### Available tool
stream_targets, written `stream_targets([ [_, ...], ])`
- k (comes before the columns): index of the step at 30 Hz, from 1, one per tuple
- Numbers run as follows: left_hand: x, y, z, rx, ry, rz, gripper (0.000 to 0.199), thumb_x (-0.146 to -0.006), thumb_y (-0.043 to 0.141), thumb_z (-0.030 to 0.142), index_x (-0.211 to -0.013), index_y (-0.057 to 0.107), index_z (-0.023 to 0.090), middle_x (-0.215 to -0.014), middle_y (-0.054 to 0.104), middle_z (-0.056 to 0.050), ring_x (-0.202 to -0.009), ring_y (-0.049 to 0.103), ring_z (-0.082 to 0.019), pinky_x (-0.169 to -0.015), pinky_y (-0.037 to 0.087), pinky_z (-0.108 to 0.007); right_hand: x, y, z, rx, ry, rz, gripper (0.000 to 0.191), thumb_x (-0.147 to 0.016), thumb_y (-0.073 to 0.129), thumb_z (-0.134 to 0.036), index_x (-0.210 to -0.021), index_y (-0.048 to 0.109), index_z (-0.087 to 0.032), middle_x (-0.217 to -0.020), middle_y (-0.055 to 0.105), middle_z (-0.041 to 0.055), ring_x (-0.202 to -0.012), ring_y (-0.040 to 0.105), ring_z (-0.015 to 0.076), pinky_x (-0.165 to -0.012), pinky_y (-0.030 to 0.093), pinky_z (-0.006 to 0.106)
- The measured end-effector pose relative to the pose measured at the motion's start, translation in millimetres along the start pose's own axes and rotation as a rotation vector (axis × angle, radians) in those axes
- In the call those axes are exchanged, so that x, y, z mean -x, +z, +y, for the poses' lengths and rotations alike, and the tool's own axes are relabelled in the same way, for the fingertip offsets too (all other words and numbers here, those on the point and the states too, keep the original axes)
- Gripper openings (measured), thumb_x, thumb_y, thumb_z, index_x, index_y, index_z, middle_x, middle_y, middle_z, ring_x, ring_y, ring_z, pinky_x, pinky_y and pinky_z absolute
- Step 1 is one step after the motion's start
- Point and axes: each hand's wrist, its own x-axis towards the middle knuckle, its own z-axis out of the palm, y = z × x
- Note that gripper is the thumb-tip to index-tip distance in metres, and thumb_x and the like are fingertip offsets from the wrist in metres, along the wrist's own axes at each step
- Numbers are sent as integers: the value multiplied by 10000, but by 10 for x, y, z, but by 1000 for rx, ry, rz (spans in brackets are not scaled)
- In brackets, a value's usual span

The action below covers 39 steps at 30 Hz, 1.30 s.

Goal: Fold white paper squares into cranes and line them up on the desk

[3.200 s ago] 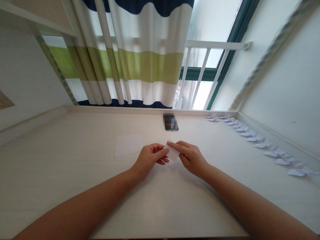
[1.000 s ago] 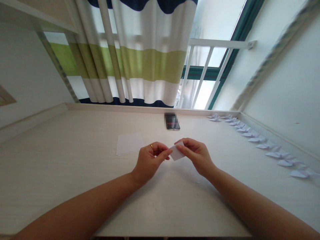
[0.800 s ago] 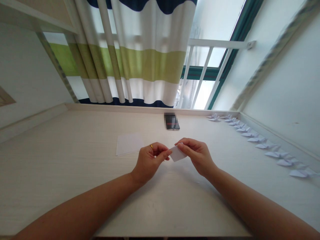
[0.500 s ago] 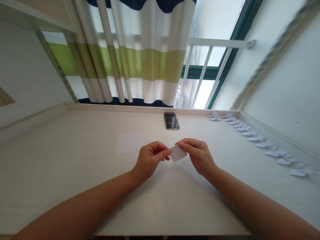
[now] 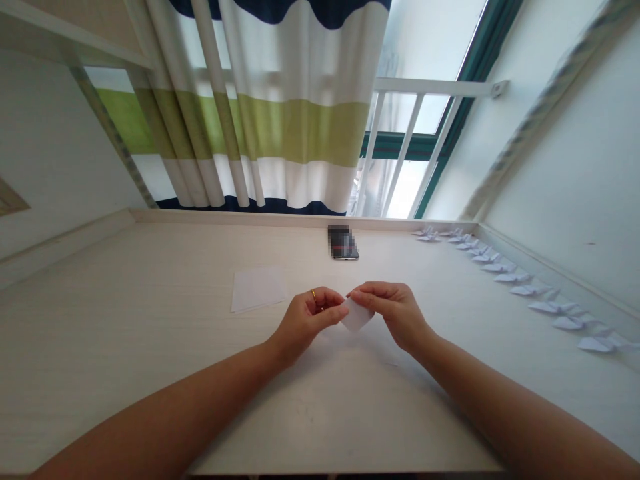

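Note:
A small folded piece of white paper (image 5: 357, 317) is held above the tabletop between both hands. My left hand (image 5: 316, 316), with a gold ring on one finger, pinches its left edge between thumb and fingers. On the other side, my right hand (image 5: 389, 303) pinches the paper's upper right part, thumb on the near face. One corner of the paper points down toward me. The fingertips hide its upper edge, so the exact folds there cannot be made out.
Flat white paper sheets (image 5: 259, 289) lie left of the hands on the pale table (image 5: 125, 333). A dark phone (image 5: 343, 243) rests near the back ledge. Several folded white paper figures (image 5: 515, 277) line the right side. Behind the table hang a striped curtain (image 5: 300, 127) and a white railing (image 5: 435, 85).
The paper has turned so that a corner now points down. My hands have come closer together, the left one shifting slightly right and the right one slightly left.

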Motion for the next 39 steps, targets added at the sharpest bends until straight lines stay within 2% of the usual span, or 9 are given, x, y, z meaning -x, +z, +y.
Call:
stream_targets([
  [8, -25, -1, -26, -2, 9, 98, 158, -588, 681, 242, -588, 573, 126, -557, 567, 21, -551, 487, -81, -576, 377, -223, 11, 55, 46, 125, 1, -70, 205, -661, 613, -345, -632, 665, -149, -575, 567, -2, -540, 445, 94, -518, 344, 234],
  [12, -34, -7, -30, 36, 12, 133, 164, -580, 684, 238, -573, 562, 129, -545, 559, 27, -542, 475, -77, -575, 367, -220, 4, 51, 50, 116, -13, -89, 233, -685, 589, -362, -635, 642, -141, -565, 539, -5, -537, 430, 92, -514, 335, 231],
  [18, -22, -30, -47, -12, -10, 31, 184, -612, 659, 257, -602, 522, 135, -559, 510, 35, -542, 448, -72, -558, 339, -217, 18, 26, 22, 154, -30, -120, 239, -685, 580, -337, -560, 603, -135, -541, 480, -13, -527, 397, 87, -489, 307, 223],
  [23, -31, -24, -58, -69, 16, -53, 198, -649, 629, 288, -648, 493, 143, -571, 472, 44, -529, 413, -62, -520, 308, -201, 18, 44, 19, 182, 31, -154, 217, -679, 569, -310, -557, 594, -133, -520, 468, -20, -506, 396, 81, -472, 301, 213],
  [25, -41, -17, -57, -60, 17, -44, 217, -638, 636, 293, -633, 477, 145, -548, 454, 51, -512, 396, -59, -505, 298, -198, 11, 53, 27, 226, 37, -164, 225, -691, 552, -322, -574, 593, -134, -522, 477, -17, -509, 402, 85, -469, 304, 211],
  [29, -53, -8, -43, -8, 15, 53, 243, -606, 655, 292, -597, 461, 147, -534, 455, 51, -511, 399, -62, -518, 305, -201, -8, 52, 33, 335, -4, -175, 260, -722, 511, -348, -590, 588, -138, -536, 490, -11, -534, 416, 98, -499, 325, 221],
  [33, -51, -15, -31, 26, -25, 75, 238, -593, 660, 275, -574, 459, 148, -522, 460, 52, -501, 397, -64, -517, 302, -201, -12, 29, 15, 324, 12, -194, 236, -713, 512, -318, -579, 588, -139, -536, 485, -11, -535, 415, 101, -509, 319, 228],
  [39, -64, -42, -37, -60, -46, -85, 238, -663, 598, 352, -609, 500, 142, -517, 448, 46, -489, 383, -64, -495, 286, -206, 5, 25, 12, 285, 61, -271, 224, -706, 514, -292, -552, 564, -138, -519, 464, -19, -520, 396, 95, -501, 300, 229],
])
